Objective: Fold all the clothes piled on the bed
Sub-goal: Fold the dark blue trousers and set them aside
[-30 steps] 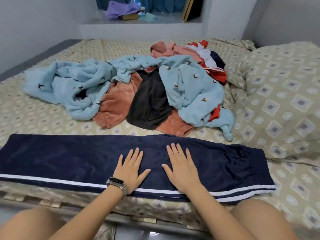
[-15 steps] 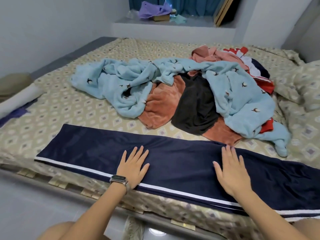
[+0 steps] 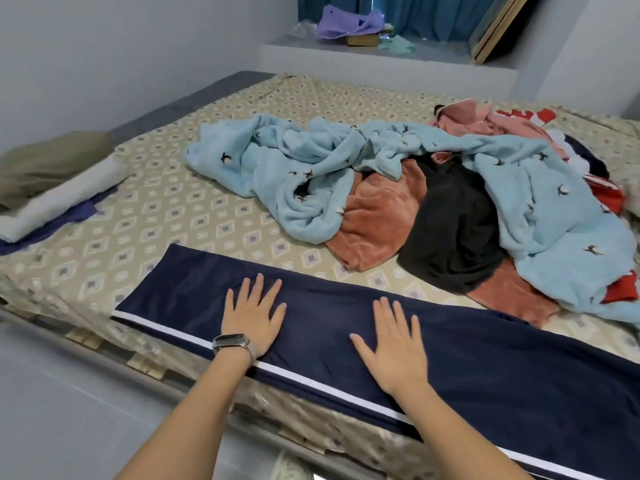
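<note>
While both hands lie flat on it, the navy trousers [image 3: 346, 327] are stretched out in a long narrow strip along the near edge of the bed [image 3: 180, 216]. A white stripe runs along the side of the trousers that is closest to the person. The left hand [image 3: 254, 315] rests on the cloth with its fingers straight and spread, grasping nothing, and a dark smartwatch [image 3: 231, 342] sits on its wrist. The right hand [image 3: 393, 344] is just beside it to the right, also palm down, with fingers extended and holding nothing.

Behind the trousers, further on the patterned sheet, the pile of clothes [image 3: 433, 202] is not yet folded. A light blue fleece garment [image 3: 287, 174] with small dark marks is on top and spreads to the left. Under it lie a rust-orange piece [image 3: 377, 216] and a black piece [image 3: 453, 230], and some red cloth [image 3: 620, 289] shows at the right edge.

At the far left of the bed is a rolled white towel [image 3: 59, 202], touching an olive cushion [image 3: 45, 164].
</note>
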Demonstrator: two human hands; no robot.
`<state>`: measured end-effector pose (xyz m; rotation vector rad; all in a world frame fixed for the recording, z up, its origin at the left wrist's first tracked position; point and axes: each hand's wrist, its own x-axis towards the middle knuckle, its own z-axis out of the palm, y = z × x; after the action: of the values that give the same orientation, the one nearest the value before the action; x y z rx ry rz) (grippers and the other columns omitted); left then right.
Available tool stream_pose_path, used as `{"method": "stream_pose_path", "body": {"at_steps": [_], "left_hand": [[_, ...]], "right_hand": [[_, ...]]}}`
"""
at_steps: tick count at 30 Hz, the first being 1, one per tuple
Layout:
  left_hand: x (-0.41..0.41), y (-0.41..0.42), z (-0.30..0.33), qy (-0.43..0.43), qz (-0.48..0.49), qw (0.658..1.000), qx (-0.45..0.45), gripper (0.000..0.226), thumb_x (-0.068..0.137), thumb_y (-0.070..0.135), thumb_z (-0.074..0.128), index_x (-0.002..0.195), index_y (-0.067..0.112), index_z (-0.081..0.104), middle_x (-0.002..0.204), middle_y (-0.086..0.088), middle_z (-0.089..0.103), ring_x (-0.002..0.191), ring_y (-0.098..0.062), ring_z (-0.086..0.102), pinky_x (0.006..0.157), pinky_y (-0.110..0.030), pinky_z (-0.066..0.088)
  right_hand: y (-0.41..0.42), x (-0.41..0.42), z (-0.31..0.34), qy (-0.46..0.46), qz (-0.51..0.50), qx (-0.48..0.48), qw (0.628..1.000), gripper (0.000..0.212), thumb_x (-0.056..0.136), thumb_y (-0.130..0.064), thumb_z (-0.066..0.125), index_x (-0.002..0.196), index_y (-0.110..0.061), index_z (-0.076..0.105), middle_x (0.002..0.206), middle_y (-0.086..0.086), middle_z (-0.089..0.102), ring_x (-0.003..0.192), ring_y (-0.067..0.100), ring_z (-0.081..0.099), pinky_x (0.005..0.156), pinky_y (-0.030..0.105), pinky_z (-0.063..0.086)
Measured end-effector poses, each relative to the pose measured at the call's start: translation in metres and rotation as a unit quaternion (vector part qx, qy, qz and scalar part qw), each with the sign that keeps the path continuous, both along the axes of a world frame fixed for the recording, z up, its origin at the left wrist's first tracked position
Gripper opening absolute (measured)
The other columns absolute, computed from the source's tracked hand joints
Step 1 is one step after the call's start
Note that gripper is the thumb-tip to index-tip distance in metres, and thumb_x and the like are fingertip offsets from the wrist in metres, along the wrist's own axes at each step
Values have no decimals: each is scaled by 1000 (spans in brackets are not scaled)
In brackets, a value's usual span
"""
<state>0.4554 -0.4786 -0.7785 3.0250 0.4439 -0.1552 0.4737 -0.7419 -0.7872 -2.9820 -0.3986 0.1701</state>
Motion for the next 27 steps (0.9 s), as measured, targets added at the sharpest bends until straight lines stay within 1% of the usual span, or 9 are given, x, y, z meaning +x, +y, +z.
{"method": "stream_pose_path", "body": {"at_steps": [2,4,6,9,11,13,19,23,27], "left_hand": [[2,20,0,-3,18,1000,-8,59,97,58,7,153,39,3,162,6,-2,149,-19,-3,120,-46,-4],[3,31,0,-4,12,1000,-11,66,91,63,0,153,40,4,162,9,-1,149,-17,-3,119,-47,-7],[5,41,3,-8,8,1000,-11,72,87,65,-3,153,38,9,162,10,3,149,-17,0,118,-49,-7],[-4,59,9,-82,131,988,-9,65,95,57,25,151,24,26,161,-1,17,148,-24,8,114,-57,0],[-20,74,16,-126,307,939,-91,76,92,52,46,150,10,23,159,-11,17,147,-32,8,113,-60,7],[-36,88,23,-146,408,883,-182,89,88,48,58,149,-1,16,156,-21,17,143,-39,13,113,-55,19],[-51,104,33,-159,497,799,-299,81,84,33,71,135,-14,30,141,-32,32,125,-40,35,91,-42,39],[-54,111,30,-214,529,745,-345,67,85,30,69,130,-12,43,131,-26,49,122,-40,45,91,-39,42],[-50,111,29,-292,528,668,-436,39,83,26,71,104,-7,63,105,-18,68,100,-35,62,77,-31,41]], "right_hand": [[-15,3,1,-3,-14,-22,1000,110,66,-79,-30,155,-20,-7,163,-6,-9,150,13,-11,121,38,-8],[-20,3,4,5,-30,-24,999,106,70,-78,-27,155,-18,-7,163,-5,-9,150,13,-10,121,38,-8],[-13,1,9,6,-36,1,999,87,88,-70,-2,156,-15,-1,163,-2,-4,150,15,-7,121,38,-7],[18,-10,19,-55,-23,120,991,53,98,-31,47,147,-13,39,150,5,42,145,22,28,121,40,12],[47,-16,26,-91,-1,162,983,39,91,-20,59,130,-17,60,126,1,63,131,24,46,116,41,27],[80,-19,33,-81,37,147,985,34,91,-22,58,124,-22,63,117,-6,66,123,21,50,109,37,32],[145,-19,42,38,66,197,977,32,94,-24,49,126,-26,54,117,-12,59,111,12,48,82,28,47],[152,-12,39,118,-22,272,955,29,92,-20,52,120,-23,59,101,-11,61,94,8,56,72,23,42],[152,1,41,185,-91,338,918,27,89,-14,51,112,-23,62,84,-11,62,82,4,56,69,19,43]]}}
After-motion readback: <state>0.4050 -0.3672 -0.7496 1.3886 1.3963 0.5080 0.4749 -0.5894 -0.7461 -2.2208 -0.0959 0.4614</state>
